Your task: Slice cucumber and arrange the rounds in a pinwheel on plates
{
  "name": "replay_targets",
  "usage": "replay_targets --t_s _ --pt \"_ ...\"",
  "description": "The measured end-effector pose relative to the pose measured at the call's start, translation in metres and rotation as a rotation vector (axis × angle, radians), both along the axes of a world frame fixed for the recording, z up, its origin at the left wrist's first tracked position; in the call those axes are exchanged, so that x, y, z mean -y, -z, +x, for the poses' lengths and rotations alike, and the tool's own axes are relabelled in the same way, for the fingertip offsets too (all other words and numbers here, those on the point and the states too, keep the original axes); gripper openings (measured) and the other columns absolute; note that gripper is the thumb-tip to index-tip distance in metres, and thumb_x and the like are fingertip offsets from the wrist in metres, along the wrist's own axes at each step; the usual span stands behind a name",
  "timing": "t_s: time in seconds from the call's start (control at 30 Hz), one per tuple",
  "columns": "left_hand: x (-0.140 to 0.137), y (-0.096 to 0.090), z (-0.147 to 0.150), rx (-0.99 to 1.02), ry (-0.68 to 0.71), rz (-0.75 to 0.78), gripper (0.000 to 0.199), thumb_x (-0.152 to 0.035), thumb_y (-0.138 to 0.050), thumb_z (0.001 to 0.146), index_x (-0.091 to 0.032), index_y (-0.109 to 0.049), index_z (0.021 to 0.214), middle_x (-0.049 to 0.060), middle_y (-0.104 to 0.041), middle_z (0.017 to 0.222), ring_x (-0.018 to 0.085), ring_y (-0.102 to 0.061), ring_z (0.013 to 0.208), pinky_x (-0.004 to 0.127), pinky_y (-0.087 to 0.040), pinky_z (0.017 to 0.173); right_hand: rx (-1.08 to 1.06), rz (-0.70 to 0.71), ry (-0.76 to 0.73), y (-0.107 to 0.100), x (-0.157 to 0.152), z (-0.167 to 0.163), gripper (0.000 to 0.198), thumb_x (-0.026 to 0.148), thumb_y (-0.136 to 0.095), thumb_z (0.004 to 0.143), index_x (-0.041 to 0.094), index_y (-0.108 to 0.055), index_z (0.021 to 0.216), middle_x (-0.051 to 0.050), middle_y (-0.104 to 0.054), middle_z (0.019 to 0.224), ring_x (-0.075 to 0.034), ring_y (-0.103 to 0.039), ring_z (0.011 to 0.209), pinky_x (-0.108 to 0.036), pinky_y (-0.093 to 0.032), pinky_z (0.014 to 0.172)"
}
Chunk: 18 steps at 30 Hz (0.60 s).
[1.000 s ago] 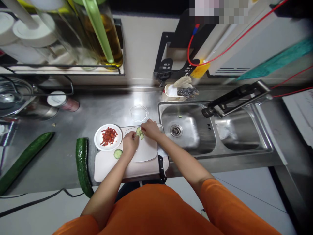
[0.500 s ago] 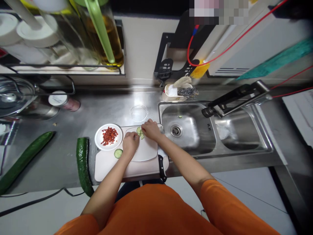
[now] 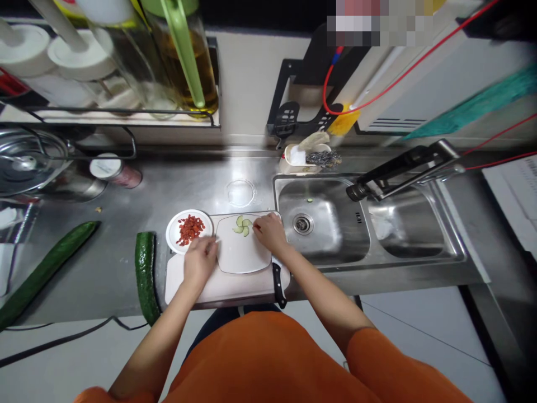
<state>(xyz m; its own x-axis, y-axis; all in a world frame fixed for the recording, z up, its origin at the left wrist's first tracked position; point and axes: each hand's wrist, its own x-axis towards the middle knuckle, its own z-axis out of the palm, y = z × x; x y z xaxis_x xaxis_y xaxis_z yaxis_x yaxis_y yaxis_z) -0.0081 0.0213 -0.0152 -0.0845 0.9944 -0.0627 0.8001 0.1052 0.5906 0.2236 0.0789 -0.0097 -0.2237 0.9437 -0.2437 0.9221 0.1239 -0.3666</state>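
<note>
Pale green cucumber slices (image 3: 242, 225) lie fanned out like a pinwheel near the top of a white rounded-square plate (image 3: 243, 260). Just right of them is my right hand (image 3: 272, 234), its fingertips pinched together low over the plate; a tiny reddish spot shows there, too small to name. My left hand (image 3: 200, 262) hovers at the left edge of that plate, below a round white plate (image 3: 171, 235) of small red dried pieces (image 3: 191, 229). Its fingers are loosely bent and blurred, so what they hold is hidden. Both plates rest on a pale cutting board (image 3: 176, 280).
A black-handled knife (image 3: 278, 285) lies at the board's right end. Two cucumbers, one cut (image 3: 145, 274) and one longer (image 3: 50, 268), are on the left counter. The sink (image 3: 327, 243) and tap (image 3: 390, 173) stand right. A bottle rack (image 3: 168, 120) overhangs the back left.
My left hand has moved left and down from the slices, over where a cucumber piece lay, which is now out of sight. My right hand has shifted right and slightly down, uncovering the fan.
</note>
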Motion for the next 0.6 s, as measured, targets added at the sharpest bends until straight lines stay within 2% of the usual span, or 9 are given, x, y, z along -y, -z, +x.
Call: replay_targets --t_s 0.1,0.2,0.37,0.6 --pt "0.024 -0.001 -0.029 -0.091 -0.103 -0.028 0.022 -0.035 -0.054 0.079 -0.021 -0.066 0.089 0.005 -0.064 0.087 0.017 -0.057 0.07 0.03 -0.045 0.077 -0.002 -0.025 0.037 0.0 0.03 -0.004 0.019 0.025 -0.047 0.089 0.021 -0.066 0.088 -0.005 -0.065 0.09 -0.022 -0.045 0.097 -0.03 -0.029 0.072" --pt "0.042 0.008 -0.043 -0.133 -0.149 -0.1 0.026 -0.037 -0.054 0.077 -0.02 -0.066 0.093 0.006 -0.064 0.084 0.018 -0.057 0.069 0.031 -0.045 0.075 -0.004 -0.067 0.032 0.002 0.057 -0.011 0.019 0.025 -0.048 0.089 0.021 -0.066 0.087 -0.006 -0.064 0.088 -0.021 -0.046 0.094 -0.03 -0.03 0.072" --pt "0.051 0.021 -0.041 -0.103 -0.154 -0.172 0.034 -0.037 -0.053 0.076 -0.021 -0.066 0.103 0.006 -0.066 0.085 0.022 -0.06 0.08 0.031 -0.045 0.079 -0.001 -0.088 0.024 0.002 0.08 -0.025 0.019 0.024 -0.047 0.089 0.021 -0.066 0.086 -0.006 -0.064 0.088 -0.021 -0.046 0.094 -0.03 -0.031 0.073" --pt "0.05 0.02 -0.034 -0.069 -0.169 -0.187 0.026 -0.033 -0.052 0.076 -0.023 -0.067 0.095 0.004 -0.066 0.08 0.02 -0.06 0.075 0.029 -0.044 0.073 0.002 -0.084 0.019 -0.002 0.084 -0.035 0.017 0.024 -0.047 0.09 0.022 -0.064 0.087 -0.006 -0.064 0.089 -0.022 -0.046 0.096 -0.031 -0.032 0.071"
